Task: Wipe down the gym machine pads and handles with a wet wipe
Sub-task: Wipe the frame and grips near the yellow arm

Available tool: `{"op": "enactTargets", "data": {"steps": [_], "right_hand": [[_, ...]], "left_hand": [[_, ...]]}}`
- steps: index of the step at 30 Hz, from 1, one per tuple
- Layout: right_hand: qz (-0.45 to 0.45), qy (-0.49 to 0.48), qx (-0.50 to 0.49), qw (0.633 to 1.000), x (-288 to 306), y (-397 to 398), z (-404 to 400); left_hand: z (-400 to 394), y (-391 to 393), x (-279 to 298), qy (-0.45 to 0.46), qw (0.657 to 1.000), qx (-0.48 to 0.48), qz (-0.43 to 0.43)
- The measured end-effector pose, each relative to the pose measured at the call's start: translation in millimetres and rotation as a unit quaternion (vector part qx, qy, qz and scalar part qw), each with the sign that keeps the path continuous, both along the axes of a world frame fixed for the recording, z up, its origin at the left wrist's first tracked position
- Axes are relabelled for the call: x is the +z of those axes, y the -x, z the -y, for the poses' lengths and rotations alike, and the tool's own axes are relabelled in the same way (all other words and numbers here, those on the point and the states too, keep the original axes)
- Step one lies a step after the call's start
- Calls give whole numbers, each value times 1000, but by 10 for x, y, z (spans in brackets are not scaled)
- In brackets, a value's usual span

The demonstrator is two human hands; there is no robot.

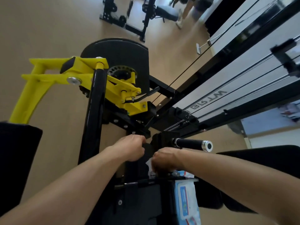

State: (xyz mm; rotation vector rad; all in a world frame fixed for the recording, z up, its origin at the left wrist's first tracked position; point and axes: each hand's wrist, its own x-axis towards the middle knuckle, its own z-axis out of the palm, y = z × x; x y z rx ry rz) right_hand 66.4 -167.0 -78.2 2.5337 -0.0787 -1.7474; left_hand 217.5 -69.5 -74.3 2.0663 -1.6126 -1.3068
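Observation:
My right hand (pixel 164 159) is closed on a white wet wipe (pixel 149 164) and presses it against a black part of the gym machine low in the middle of the view. My left hand (pixel 129 148) grips a black part of the frame (pixel 146 149) just to the left of it. A black handle with a chrome end cap (pixel 191 143) sticks out to the right, just above my right hand. A black pad (pixel 266 161) lies at the right, and another black pad (pixel 17 153) at the left edge.
A blue and white pack of wet wipes (pixel 186 197) rests on the machine below my right hand. A yellow lever arm (pixel 53 78) and black disc (pixel 116 54) rise above. Cables and the weight-stack rails (pixel 227 88) run to the upper right. A person's legs (pixel 186 12) and another machine (pixel 129 15) are far off.

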Motion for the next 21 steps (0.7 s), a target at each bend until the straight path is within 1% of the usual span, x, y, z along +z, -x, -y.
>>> {"op": "enactTargets", "data": {"steps": [1,2,6,7,8,10,11,12,13,15,16,18,19,20,21], "right_hand": [[-15,-7,-1,1000,27,-1,-29],[0,-1,7,1000,38,-7,-2],[144,86,10,986,-66,-106,284],[151,85,-7,985,-71,-120,283],[129,67,-38,989,-45,-122,224],[29,-9,-69,997,-21,-29,70],[-11,-41,-68,997,-21,39,29],[-30,-49,-54,997,-23,80,43],[-23,-38,-27,999,-33,76,90],[47,19,33,998,-113,-9,247],[90,52,44,994,-137,-78,300],[136,102,67,983,-161,-182,338],[141,101,79,982,-177,-182,334],[125,85,83,985,-141,-168,296],[89,56,72,992,-84,-135,236]], "left_hand": [[-2,-6,0,-2,1000,-3,4],[1,-12,4,-3,1000,-4,7],[-3,-12,2,4,1000,-4,21],[-8,-12,3,2,1000,-7,24],[-13,-13,7,0,1000,-12,25],[-25,-14,5,-10,1000,-19,23],[-30,-17,1,-16,999,-22,21],[-30,-20,-1,-20,999,-23,18],[-31,-22,-1,-22,999,-24,17],[-26,-19,10,-24,999,-28,19],[-24,-18,18,-22,999,-29,22],[-27,-14,30,-20,999,-31,28],[-31,-17,31,-19,999,-33,30],[-37,-18,34,-21,999,-36,29],[-45,-19,35,-23,999,-40,27]]}}
